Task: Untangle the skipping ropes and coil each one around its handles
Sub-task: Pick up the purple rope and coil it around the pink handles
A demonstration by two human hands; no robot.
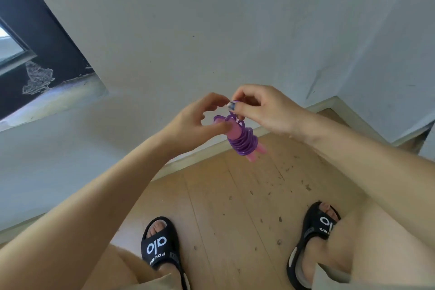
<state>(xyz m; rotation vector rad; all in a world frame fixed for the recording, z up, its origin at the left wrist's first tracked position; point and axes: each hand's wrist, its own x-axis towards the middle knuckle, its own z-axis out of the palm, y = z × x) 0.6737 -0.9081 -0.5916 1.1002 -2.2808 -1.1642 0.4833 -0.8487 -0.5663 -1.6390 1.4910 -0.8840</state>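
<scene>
Open air surrounds both raised hands; the wall stands close ahead, and two sandalled feet occupy the wooden floor below.

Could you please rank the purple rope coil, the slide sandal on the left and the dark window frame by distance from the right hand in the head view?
1. Purple rope coil: just below the right hand, whose fingertips pinch its loose end.
2. Slide sandal: lower left, on the wooden floor.
3. Dark window frame: far upper left, set in the wall.
</scene>
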